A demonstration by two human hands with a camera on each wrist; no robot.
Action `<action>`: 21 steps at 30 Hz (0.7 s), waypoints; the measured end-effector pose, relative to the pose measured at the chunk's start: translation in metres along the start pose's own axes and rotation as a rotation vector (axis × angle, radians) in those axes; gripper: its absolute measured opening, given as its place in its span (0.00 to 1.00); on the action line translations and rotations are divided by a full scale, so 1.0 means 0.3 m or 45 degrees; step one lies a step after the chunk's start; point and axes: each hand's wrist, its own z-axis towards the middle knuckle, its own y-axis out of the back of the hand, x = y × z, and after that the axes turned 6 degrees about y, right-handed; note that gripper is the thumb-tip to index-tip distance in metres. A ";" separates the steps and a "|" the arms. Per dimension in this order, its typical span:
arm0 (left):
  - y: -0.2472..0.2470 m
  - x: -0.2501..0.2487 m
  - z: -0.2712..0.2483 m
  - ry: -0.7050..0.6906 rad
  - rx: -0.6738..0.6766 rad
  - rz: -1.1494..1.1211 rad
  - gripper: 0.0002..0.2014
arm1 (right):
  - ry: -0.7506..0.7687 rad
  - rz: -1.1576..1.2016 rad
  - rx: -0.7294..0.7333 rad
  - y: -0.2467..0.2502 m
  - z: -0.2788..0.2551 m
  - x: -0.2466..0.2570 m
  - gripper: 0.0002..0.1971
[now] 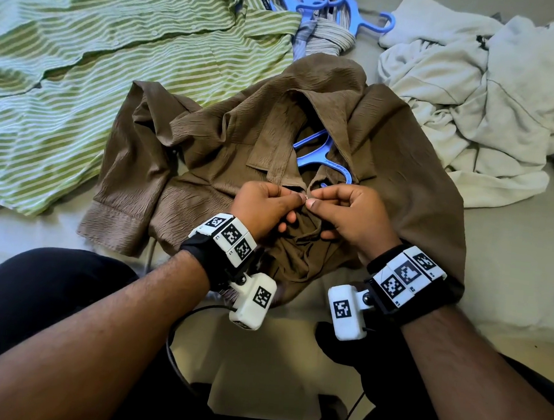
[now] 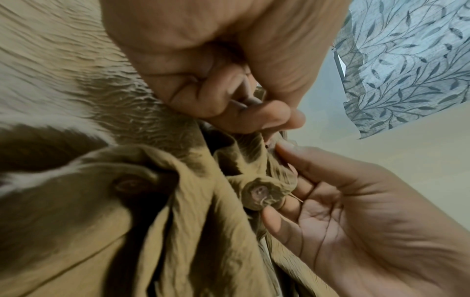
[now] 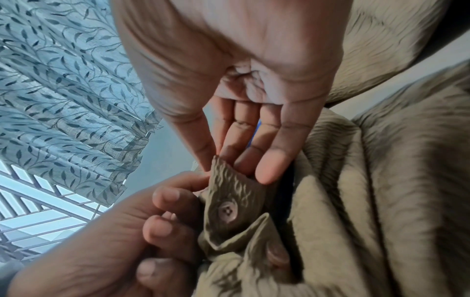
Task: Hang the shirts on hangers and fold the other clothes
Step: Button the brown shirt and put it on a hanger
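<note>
A brown crinkled shirt lies front-up on the bed, with a blue hanger showing inside its open collar. Just below the collar, my left hand and right hand meet, each pinching one edge of the shirt's front opening. In the left wrist view my left hand grips a fold, and a brown button sits against my right hand's fingers. In the right wrist view my right hand pinches the cloth tip above a button, with my left hand beside it.
A green striped shirt is spread at the left. Several blue hangers and a grey striped shirt lie at the back. A heap of pale clothes fills the right. My knees are at the bed's near edge.
</note>
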 end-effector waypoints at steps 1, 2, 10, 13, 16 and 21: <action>0.000 0.000 0.000 -0.003 0.009 0.011 0.09 | -0.024 0.016 -0.010 -0.001 0.001 -0.002 0.07; 0.000 0.001 -0.001 -0.004 0.016 0.019 0.09 | -0.047 0.019 -0.015 -0.003 0.002 -0.004 0.08; 0.004 0.006 0.001 -0.002 -0.010 0.055 0.10 | -0.269 0.076 0.110 -0.004 0.007 -0.021 0.07; 0.004 0.006 0.002 -0.008 -0.014 0.071 0.09 | -0.239 0.076 0.129 -0.003 0.003 -0.015 0.04; 0.006 0.006 0.002 -0.019 -0.015 0.080 0.09 | -0.163 0.045 0.102 -0.003 0.001 -0.020 0.04; 0.010 0.003 0.000 -0.024 -0.014 0.103 0.08 | -0.096 0.017 0.050 0.000 0.005 -0.030 0.06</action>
